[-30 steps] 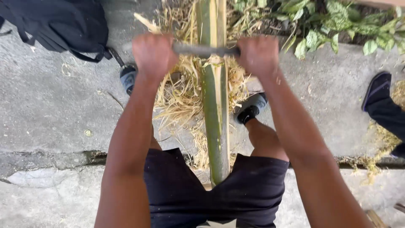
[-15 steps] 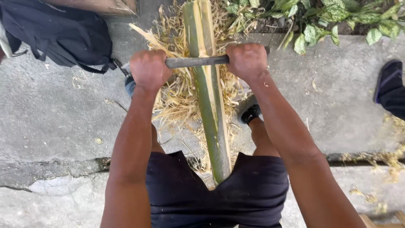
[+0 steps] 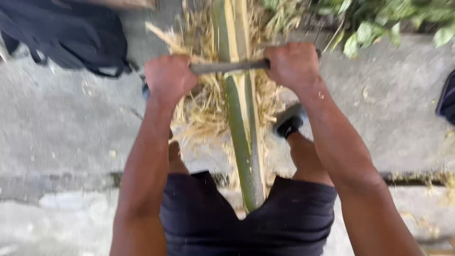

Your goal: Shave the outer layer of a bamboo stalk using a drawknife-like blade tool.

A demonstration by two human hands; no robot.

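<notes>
A long green bamboo pole point(image 3: 242, 137) runs away from me between my legs, its upper face shaved pale. Across it lies a grey metal blade point(image 3: 230, 67), gripped at both ends. My left hand point(image 3: 169, 78) is closed on the blade's left end and my right hand point(image 3: 293, 65) on its right end. Pale straw-like shavings point(image 3: 204, 111) are heaped around the pole under the blade. My dark shorts point(image 3: 246, 223) fill the bottom of the view, and the pole's near end rests against them.
A black backpack point(image 3: 66, 35) lies on the concrete at the upper left. Green leafy plants point(image 3: 379, 23) line the upper right. My dark shoe point(image 3: 290, 122) stands right of the pole. A dark object point(image 3: 448, 99) sits at the right edge. A crack point(image 3: 417, 178) crosses the concrete.
Both hands have drawn the blade along the pole toward me, and the view has shifted slightly, so the hands sit lower in the frame than a second ago.
</notes>
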